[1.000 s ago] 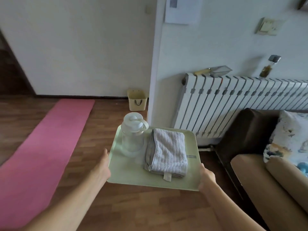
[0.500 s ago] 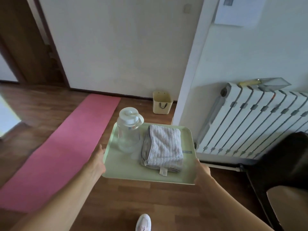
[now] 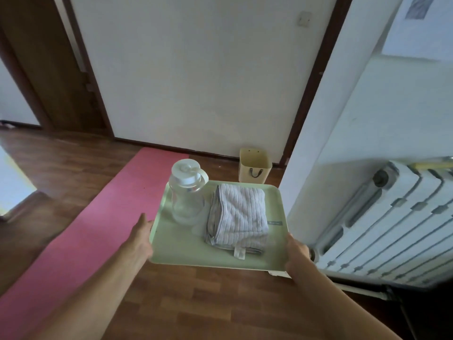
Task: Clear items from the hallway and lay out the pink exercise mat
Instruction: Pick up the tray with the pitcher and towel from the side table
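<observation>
I hold a pale green tray level in front of me above the wooden floor. My left hand grips its left edge and my right hand grips its right front corner. On the tray a clear plastic jug with a white lid stands upright at the back left. A folded grey ribbed towel lies beside it on the right. The pink exercise mat lies unrolled flat on the floor to my left, running toward the far wall.
A small cream bin stands on the floor by the far wall, next to a white wall corner. A white radiator lines the wall on my right. A dark wooden door is at the back left.
The view has swung left and moved forward into the hallway with the tray. The sofa has left the frame and the door at the back left has come into view.
</observation>
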A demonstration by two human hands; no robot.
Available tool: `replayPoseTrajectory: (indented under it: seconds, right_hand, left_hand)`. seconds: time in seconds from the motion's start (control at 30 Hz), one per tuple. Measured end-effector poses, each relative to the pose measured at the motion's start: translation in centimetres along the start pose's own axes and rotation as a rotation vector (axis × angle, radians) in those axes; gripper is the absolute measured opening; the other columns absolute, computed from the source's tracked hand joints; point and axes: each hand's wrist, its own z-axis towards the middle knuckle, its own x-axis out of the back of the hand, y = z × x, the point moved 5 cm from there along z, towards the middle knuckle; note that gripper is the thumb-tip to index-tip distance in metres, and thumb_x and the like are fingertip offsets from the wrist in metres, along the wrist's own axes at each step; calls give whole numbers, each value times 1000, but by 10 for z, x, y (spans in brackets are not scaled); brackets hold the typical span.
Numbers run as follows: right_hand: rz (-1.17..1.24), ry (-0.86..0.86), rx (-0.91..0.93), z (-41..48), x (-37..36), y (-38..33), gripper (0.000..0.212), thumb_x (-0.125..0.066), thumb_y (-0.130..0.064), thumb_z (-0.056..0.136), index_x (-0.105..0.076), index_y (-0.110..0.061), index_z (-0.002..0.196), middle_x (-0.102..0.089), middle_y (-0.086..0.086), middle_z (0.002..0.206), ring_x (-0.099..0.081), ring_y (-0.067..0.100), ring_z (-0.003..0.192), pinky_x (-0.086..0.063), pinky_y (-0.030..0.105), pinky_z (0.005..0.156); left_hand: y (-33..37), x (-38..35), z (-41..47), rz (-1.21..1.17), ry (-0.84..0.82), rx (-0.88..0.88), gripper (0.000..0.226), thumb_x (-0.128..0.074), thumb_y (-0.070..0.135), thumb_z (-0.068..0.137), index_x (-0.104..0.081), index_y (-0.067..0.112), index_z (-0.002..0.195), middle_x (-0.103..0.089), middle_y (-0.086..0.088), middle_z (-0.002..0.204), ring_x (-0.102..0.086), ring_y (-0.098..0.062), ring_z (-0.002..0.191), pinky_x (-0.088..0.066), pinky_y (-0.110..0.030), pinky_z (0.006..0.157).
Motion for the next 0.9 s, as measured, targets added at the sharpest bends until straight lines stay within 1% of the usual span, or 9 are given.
replayPoseTrajectory:
  seconds: [0.07, 0.13, 0.2, 0.4, 0.53, 0.63, 0.7, 0.83, 0.9]
  right_hand:
    - [-12, -26, 31, 15, -17, -19, 33, -49, -36, 92, -64, -7, 87, -65, 9, 77, -62, 26, 68, -52, 33, 60]
    - [-24, -66, 30, 28, -39, -35, 32, -45, -33, 94, -63, -7, 98, -67, 10, 88, -64, 28, 78, -55, 36, 72]
    - [30, -33, 26, 43, -57, -48, 32, -54, -36, 90, -62, -6, 94, -65, 10, 88, -61, 28, 79, -52, 38, 79]
    - [143, 28, 15, 79, -124, -99, 25, -58, -32, 88, -57, -8, 80, -59, 8, 78, -55, 22, 64, -44, 28, 54]
    - [149, 78, -5, 101, -171, -130, 26, -59, -34, 88, -55, -11, 76, -61, 9, 81, -54, 22, 62, -41, 29, 49]
    - [139, 71, -26, 117, -210, -157, 30, -61, -35, 87, -61, -6, 94, -65, 14, 98, -61, 28, 75, -53, 36, 66]
    - [144, 69, -26, 130, -233, -175, 38, -60, -36, 88, -60, -4, 107, -65, 17, 107, -63, 32, 88, -55, 41, 81]
    - [163, 115, -5, 153, -273, -206, 43, -56, -38, 90, -60, -1, 111, -62, 18, 113, -63, 36, 97, -53, 46, 88]
    - [151, 113, -20, 166, -289, -219, 43, -55, -41, 91, -61, -1, 108, -63, 18, 111, -63, 36, 97, -52, 47, 91]
  left_hand:
    - [17, -9, 17, -4, -6, -8, 64, -16, 51, 99, -46, 4, 132, -50, -25, 132, -51, -40, 118, -43, -48, 79]
    - [36, -19, 34, -19, -25, -6, 65, -15, 51, 99, -45, 4, 133, -49, -25, 133, -50, -40, 119, -43, -47, 75]
    - [56, -28, 51, -14, -38, 10, 66, -15, 52, 99, -45, 4, 133, -50, -25, 131, -51, -40, 118, -44, -47, 73]
    - [120, -53, 125, -13, -61, -8, 63, -17, 50, 100, -47, 4, 130, -54, -27, 126, -55, -41, 113, -44, -53, 88]
    - [167, -68, 171, -16, -74, 17, 61, -19, 48, 100, -49, 4, 129, -59, -26, 102, -59, -38, 99, -44, -53, 85]
    - [206, -79, 206, 10, -77, 34, 60, -18, 50, 100, -47, 7, 131, -56, -23, 118, -54, -40, 114, -44, -53, 84]
    - [230, -87, 227, 48, -101, 48, 63, -17, 52, 99, -48, 8, 131, -57, -23, 118, -54, -39, 114, -45, -52, 81]
    - [269, -104, 271, 78, -92, 91, 64, -16, 56, 97, -47, 12, 131, -55, -24, 124, -54, -38, 116, -45, -50, 74]
    - [283, -113, 293, 82, -85, 100, 63, -17, 57, 97, -52, 12, 123, -59, -21, 112, -56, -37, 112, -47, -50, 69]
